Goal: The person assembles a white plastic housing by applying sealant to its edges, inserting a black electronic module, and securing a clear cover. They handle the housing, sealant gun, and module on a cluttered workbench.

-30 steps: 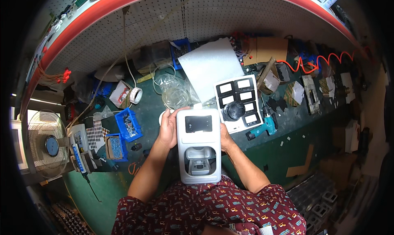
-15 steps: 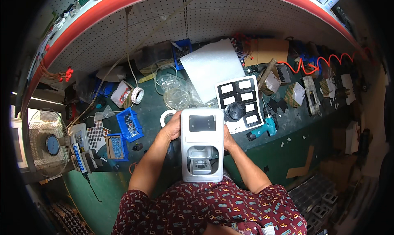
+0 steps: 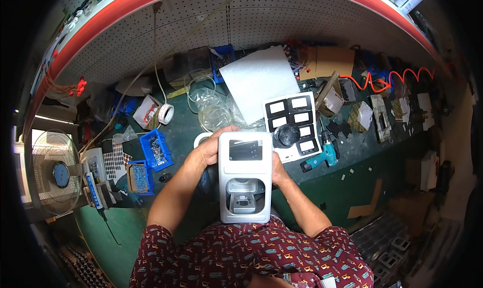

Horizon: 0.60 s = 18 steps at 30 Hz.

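Head view: pale-grey, round-cornered rectangular housing is hiding the fingertips

The left hand and right hand are clasping the housing between them, its opposite sides filling each grip; the fingertips are disappearing behind it, so their exact placing cannot be told. Its lower end is overlapping the maroon patterned shirt; whether they are touching is unclear. Shadow is obscuring part of the recess in its lower opening. On the dark-green bench, a white ring is showing only partly past the left hand. A black cylindrical object is covering part of a white sheet bearing black rectangular frames. Clear plastic tubing is blending into crumpled film.
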### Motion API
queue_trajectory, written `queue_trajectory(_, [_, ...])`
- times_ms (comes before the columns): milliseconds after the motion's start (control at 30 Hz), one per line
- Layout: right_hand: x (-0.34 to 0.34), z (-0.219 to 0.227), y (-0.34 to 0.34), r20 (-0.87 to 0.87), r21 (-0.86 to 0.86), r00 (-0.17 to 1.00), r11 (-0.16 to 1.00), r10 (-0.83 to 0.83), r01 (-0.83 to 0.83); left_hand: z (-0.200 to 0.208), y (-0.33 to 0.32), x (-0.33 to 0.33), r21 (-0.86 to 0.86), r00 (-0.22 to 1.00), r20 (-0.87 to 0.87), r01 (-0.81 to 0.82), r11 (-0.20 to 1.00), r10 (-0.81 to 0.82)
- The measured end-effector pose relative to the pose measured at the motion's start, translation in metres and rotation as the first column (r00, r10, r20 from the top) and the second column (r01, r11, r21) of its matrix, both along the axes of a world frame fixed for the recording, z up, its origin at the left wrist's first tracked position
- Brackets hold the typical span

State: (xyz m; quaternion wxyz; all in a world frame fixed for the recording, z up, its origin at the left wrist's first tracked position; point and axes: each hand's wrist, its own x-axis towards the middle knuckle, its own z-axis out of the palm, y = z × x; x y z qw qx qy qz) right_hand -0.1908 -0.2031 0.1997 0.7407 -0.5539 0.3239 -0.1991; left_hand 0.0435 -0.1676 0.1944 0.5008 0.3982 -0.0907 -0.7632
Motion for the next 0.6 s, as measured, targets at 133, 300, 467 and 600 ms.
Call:
queue_trajectory(133, [0.000, 0.005, 0.003, 0.080, 0.144, 0.994, 0.988, -0.070, 0.058, -0.023, 0.008, 0.003, -0.060, 0.995, -0.103, -0.003, 0.998, -0.003])
queue_trajectory(300, [0.000, -0.003, 0.012, 0.166, 0.377, 0.970, 0.921, -0.175, 0.102, -0.050, 0.024, -0.011, 0.067, 0.975, -0.183, -0.113, 0.991, 0.124])
queue_trajectory(467, [0.005, -0.009, 0.014, 0.209, 0.432, 0.950, 0.894, -0.232, 0.123, -0.046, 0.029, -0.015, 0.106, 0.899, -0.400, -0.146, 0.984, 0.176])
queue_trajectory(600, [0.004, -0.008, 0.008, 0.187, 0.312, 0.967, 0.944, -0.172, 0.107, -0.044, 0.034, -0.021, 0.096, 0.906, -0.376, -0.170, 0.981, 0.193])
